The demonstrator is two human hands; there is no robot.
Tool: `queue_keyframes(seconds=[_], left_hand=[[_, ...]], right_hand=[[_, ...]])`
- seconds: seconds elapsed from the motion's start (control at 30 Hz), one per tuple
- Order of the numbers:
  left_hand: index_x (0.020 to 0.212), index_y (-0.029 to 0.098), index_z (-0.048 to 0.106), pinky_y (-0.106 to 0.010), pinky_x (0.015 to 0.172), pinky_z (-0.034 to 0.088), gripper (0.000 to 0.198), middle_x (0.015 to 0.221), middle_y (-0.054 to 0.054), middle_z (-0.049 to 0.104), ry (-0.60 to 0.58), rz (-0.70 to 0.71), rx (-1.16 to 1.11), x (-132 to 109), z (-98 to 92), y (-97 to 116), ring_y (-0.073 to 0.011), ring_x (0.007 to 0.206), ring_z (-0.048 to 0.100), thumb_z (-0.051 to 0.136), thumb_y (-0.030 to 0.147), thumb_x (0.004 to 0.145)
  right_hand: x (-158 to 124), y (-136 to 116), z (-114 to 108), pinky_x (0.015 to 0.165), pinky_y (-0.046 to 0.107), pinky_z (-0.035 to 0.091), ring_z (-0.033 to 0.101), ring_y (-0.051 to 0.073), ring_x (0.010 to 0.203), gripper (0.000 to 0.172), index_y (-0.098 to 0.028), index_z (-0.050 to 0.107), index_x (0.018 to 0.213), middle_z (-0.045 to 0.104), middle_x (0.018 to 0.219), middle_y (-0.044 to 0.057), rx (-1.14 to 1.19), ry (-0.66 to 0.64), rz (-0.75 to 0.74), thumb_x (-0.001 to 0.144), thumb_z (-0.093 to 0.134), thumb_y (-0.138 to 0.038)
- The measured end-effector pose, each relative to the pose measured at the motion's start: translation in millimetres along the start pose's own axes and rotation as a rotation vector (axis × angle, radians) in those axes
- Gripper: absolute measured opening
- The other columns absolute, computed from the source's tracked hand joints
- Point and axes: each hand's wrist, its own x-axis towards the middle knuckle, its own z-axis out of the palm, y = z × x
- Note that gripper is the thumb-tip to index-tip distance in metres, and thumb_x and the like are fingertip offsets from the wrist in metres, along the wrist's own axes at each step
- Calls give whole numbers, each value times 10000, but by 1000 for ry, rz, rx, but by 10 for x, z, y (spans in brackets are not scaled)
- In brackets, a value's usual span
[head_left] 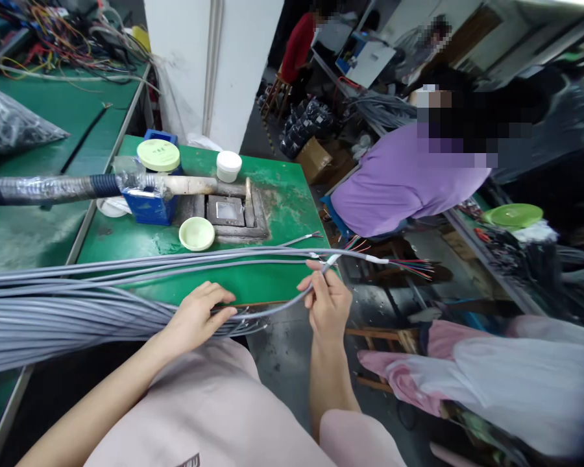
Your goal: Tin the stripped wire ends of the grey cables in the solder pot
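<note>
A thick bundle of grey cables point(53, 311) lies across the green table point(282, 194) from the left. My left hand point(199, 314) rests on the bundle near the table's front edge, fingers curled over the cables. My right hand point(324, 298) pinches one grey cable point(292, 301) just below its stripped end, past the table's right corner. Other cables point(224, 256) stretch to the right, and coloured wires point(413, 266) fan out from their ends.
A metal heating block point(226, 211) sits on the table with a foil-wrapped hose point(53, 188) leading in from the left. Around it stand a blue box point(148, 204), a pale green dish point(196, 233) and a white jar point(228, 165). A person in purple point(399, 181) bends at the right.
</note>
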Motion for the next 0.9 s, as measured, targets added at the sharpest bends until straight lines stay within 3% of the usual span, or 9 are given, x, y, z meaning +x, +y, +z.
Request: queue_keyframes(seconds=[0.07,0.23,0.3,0.37,0.43,0.53,0.6,0.77,0.9], left_hand=[[1036,190,621,-345,839,460,219,974,-52,668,28,-17,-64,-23,-15,-10,-196,923,573,523,341,910],[1089,175,622,-359,878,466,265,1030,-75,674,154,-95,-129,-57,-67,-67,-203,971,588,549,334,891],[1107,170,623,-366,892,463,282,1045,-83,674,181,-104,-150,-47,-72,-80,-208,988,588,557,328,883],[1104,168,632,-369,895,458,284,1045,-85,679,174,-105,-187,-25,-64,-65,-211,993,589,564,324,876],[1080,170,651,-362,888,456,272,1034,-82,685,154,-115,-261,-2,-43,-24,-209,984,594,574,322,868],[1032,174,678,-329,828,468,252,985,-70,688,115,-177,-460,15,1,52,-192,916,616,606,325,843],[997,167,688,-308,767,474,252,932,-63,686,96,-238,-634,6,26,87,-177,847,623,636,336,817],[895,154,693,-279,726,476,250,804,-32,693,169,-363,-1066,-45,-5,118,-140,741,619,721,342,733],[805,156,706,-243,678,473,233,738,0,683,319,-416,-1198,-40,-97,154,-106,674,600,788,315,655]], right_hand=[[-27,4,-13,342,172,246,367,29,326,296,-150,654,1013,627,556,-31,-55,13,-7,804,657,-360],[49,35,-102,420,201,401,489,57,385,293,-214,573,939,656,641,-55,245,252,-55,747,690,-403],[21,8,-125,434,207,423,494,58,392,279,-223,575,932,643,633,-64,239,249,-96,756,679,-413],[-70,-48,-115,381,187,366,422,44,340,255,-212,611,959,614,571,-63,116,99,-72,781,657,-389],[-194,-118,-58,334,175,277,350,34,309,243,-181,657,968,586,510,-52,-53,-155,45,792,646,-348],[-352,-192,116,347,185,272,386,53,343,223,-148,705,909,576,477,-29,-244,-512,222,774,646,-315],[-412,-202,262,382,199,316,438,75,381,215,-143,717,862,571,468,-23,-294,-668,276,754,655,-318],[-434,-195,528,448,212,354,461,80,426,224,-153,723,854,552,481,-31,-282,-865,271,778,642,-349],[-363,-215,580,452,217,339,431,78,422,256,-152,718,853,527,472,-36,-246,-928,280,805,617,-382]])
